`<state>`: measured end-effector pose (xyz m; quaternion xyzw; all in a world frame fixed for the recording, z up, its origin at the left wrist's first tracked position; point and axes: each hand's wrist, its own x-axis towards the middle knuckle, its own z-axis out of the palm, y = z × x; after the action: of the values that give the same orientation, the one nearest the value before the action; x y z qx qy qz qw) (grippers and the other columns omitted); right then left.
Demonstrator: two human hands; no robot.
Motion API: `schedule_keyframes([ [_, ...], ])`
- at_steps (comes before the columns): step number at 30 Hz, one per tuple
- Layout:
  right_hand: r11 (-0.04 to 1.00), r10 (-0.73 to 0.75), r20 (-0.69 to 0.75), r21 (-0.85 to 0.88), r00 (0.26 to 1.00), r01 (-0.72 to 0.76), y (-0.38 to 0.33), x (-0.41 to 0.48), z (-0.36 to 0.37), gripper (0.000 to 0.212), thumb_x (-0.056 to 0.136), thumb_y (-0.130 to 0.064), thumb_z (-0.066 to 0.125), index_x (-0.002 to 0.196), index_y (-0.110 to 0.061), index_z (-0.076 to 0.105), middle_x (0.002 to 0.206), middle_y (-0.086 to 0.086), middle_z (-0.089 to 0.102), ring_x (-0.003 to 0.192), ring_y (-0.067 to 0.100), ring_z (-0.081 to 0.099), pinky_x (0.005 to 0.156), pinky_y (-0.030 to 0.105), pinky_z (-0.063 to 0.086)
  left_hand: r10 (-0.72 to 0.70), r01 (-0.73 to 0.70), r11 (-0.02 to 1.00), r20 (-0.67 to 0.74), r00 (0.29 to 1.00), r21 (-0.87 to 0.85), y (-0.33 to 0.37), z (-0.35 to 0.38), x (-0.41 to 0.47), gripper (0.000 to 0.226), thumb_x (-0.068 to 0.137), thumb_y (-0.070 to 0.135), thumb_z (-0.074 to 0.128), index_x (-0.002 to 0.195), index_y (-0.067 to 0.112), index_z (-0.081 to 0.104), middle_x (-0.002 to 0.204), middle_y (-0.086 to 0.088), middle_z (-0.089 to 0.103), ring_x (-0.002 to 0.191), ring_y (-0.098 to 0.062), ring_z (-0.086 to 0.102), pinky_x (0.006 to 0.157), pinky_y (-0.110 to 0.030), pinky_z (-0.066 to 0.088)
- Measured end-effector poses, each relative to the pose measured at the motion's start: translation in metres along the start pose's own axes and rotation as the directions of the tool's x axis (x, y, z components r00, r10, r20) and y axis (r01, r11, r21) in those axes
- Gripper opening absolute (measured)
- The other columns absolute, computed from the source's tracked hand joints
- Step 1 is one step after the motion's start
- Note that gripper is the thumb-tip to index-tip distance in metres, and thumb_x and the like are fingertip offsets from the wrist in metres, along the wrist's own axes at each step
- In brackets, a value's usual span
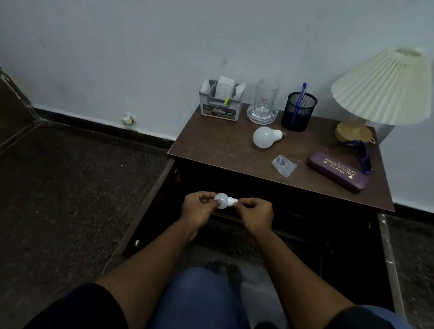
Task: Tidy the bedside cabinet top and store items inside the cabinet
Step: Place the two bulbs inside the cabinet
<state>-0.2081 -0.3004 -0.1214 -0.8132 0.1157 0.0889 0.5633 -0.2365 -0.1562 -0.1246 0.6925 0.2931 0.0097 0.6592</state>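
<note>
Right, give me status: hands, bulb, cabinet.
Holding small bulb: left hand on globe, right hand pinching base. Held before open cabinet. On top: larger bulb, glasses case.

Pale wall [117, 33], dark speckled floor [60, 188]

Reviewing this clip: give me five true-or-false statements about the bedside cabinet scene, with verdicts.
1. The left hand and the right hand both hold the small bulb. True.
2. The cabinet doors are shut. False: the cabinet doors stand open.
3. A larger bulb lies on the cabinet top. True.
4. The mesh pen holder is empty. False: a blue pen stands in it.
5. The purple spectacle case lies open. False: it is closed.
</note>
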Motion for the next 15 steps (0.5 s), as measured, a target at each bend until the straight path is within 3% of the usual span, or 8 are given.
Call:
schedule_keyframes([
  [4,1.0,0.016,0.035,-0.012,0.999,-0.015,0.006,0.018,0.017,0.018,0.081,-0.01,0.076,0.099,-0.008,0.077,0.095,0.006,0.076,0.092,0.019,0.071,0.091,0.037,0.057,0.015,-0.012,0.998,-0.055,0.998,0.06,-0.011,0.001,0.018,0.029,0.086,0.005,0.072,0.115,0.006,0.07,0.106,-0.007,0.074,0.1,-0.018,0.071,0.092,-0.033,0.057],
  [8,0.999,-0.02,0.131,-0.038,0.991,0.025,0.004,0.034,0.032,0.028,0.089,-0.013,0.068,0.116,-0.008,0.072,0.108,0.001,0.071,0.102,0.012,0.063,0.091,0.027,0.049,0.017,-0.01,0.995,-0.066,0.998,0.098,-0.016,0.005,0.037,0.033,0.088,0.0,0.064,0.121,0.004,0.067,0.114,-0.007,0.072,0.107,-0.017,0.068,0.096,-0.032,0.055],
  [11,0.999,-0.007,0.21,-0.039,0.978,0.016,0.002,0.051,0.047,0.026,0.088,-0.017,0.066,0.113,-0.014,0.073,0.109,0.001,0.073,0.103,0.015,0.066,0.094,0.034,0.054,0.004,0.006,0.993,-0.087,0.996,0.118,-0.018,0.006,0.051,0.034,0.087,0.003,0.065,0.12,0.01,0.068,0.113,-0.003,0.072,0.106,-0.016,0.068,0.095,-0.033,0.055],
  [15,0.998,0.038,0.257,-0.05,0.966,-0.026,0.001,0.081,0.068,0.031,0.085,-0.023,0.07,0.113,-0.01,0.074,0.113,0.007,0.073,0.111,0.023,0.067,0.1,0.042,0.053,0.002,0.018,0.987,-0.126,0.992,0.16,-0.019,0.006,0.076,0.032,0.086,0.008,0.065,0.118,0.013,0.07,0.108,0.001,0.071,0.099,-0.013,0.066,0.083,-0.024,0.05],
])
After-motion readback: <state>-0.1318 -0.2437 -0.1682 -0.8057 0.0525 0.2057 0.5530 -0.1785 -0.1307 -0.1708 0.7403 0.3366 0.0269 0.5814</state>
